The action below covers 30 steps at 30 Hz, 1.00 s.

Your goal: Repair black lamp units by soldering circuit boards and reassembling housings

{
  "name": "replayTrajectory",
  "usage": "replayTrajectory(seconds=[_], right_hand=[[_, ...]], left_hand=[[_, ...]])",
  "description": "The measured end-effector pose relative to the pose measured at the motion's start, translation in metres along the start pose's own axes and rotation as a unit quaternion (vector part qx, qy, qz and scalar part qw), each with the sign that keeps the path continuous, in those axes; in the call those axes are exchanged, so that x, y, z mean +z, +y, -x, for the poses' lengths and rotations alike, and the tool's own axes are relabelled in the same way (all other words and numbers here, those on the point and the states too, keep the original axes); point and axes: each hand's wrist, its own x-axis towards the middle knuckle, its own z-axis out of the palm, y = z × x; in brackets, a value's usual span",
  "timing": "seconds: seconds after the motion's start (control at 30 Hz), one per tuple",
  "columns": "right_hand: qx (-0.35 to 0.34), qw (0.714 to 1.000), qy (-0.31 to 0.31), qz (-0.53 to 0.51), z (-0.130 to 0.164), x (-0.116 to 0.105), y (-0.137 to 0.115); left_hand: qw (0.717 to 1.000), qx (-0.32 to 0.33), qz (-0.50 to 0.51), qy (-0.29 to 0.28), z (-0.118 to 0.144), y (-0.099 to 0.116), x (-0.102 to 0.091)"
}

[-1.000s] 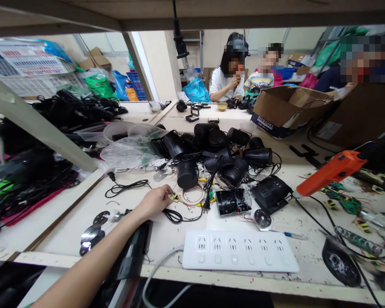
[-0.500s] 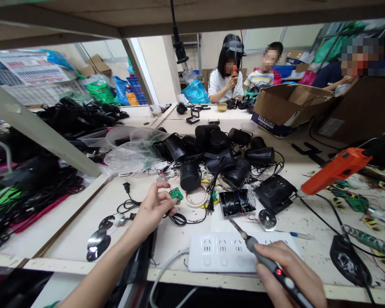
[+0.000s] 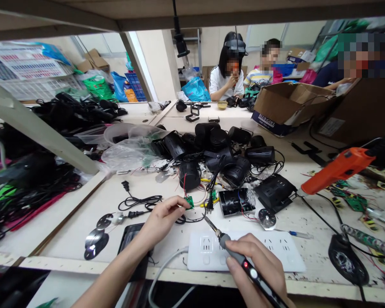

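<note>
My left hand [image 3: 168, 216] pinches a small green circuit board [image 3: 189, 202] by its edge, with red wires rising from it. In my right hand [image 3: 256, 261] is a soldering iron [image 3: 240, 256], its red light lit. The iron's tip points up and left, a short way from the board and apart from it. Under the iron lies a white power strip [image 3: 279, 252]. Right of the board rests an opened black housing [image 3: 232, 203] with wires inside. A roll of pale tape [image 3: 200, 199] sits just behind the board.
Black cylindrical housings [image 3: 218, 141] are heaped behind my hands. An orange glue gun [image 3: 338, 171] stands at the right, near a black mouse-shaped object [image 3: 348, 259]. Cables [image 3: 137, 202] and shiny discs [image 3: 96, 244] lie left. A cardboard box [image 3: 285, 107] and several people are beyond.
My left hand has moved right with the circuit board, towards the tape roll. My right hand has brought the soldering iron left, its tip now closer to the board.
</note>
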Motion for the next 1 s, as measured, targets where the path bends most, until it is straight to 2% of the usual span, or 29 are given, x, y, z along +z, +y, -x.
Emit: replayTrajectory(seconds=[0.1, 0.4, 0.63, 1.0], right_hand=[[-0.002, 1.000, -0.001, -0.004, 0.000, 0.001, 0.000], [-0.012, 0.999, -0.026, -0.014, 0.003, 0.007, 0.003], [-0.077, 0.991, -0.113, 0.011, -0.004, 0.003, 0.008], [-0.061, 0.990, -0.128, -0.005, -0.003, 0.006, 0.013]], left_hand=[[1.000, -0.024, 0.007, 0.005, 0.000, -0.001, 0.002], [0.990, -0.091, 0.097, -0.046, 0.004, 0.002, 0.004], [0.980, -0.115, 0.146, -0.065, 0.004, 0.001, 0.004], [0.968, -0.141, 0.191, -0.080, 0.006, 0.008, 0.004]])
